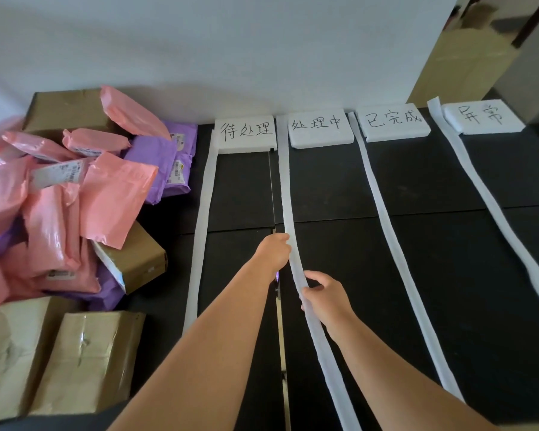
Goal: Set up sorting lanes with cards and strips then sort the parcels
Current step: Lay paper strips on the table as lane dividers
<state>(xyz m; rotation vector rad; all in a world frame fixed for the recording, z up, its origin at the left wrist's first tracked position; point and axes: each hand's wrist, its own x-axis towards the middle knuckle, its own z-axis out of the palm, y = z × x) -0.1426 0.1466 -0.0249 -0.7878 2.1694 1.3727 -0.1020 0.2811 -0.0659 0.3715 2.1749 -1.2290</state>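
Observation:
Several white foam cards with handwritten labels lie along the wall on the black floor: one [246, 133] at the left, then a second [319, 129], a third [394, 122] and a fourth [483, 116]. White strips run from the cards toward me. My left hand [274, 251] grips the second strip [285, 188] further out. My right hand [322, 298] pinches the same strip closer in. The other strips, the first strip [204, 213], the third strip [389, 237] and the fourth strip [492, 209], lie flat. A heap of parcels [75, 188] sits at the left.
The heap holds pink bags [115, 197], purple bags [165, 160] and brown boxes [87, 362]. A tall cardboard sheet [464, 60] leans at the back right. A white wall [231, 57] closes the far side. The black floor [339, 188] has seams between its tiles.

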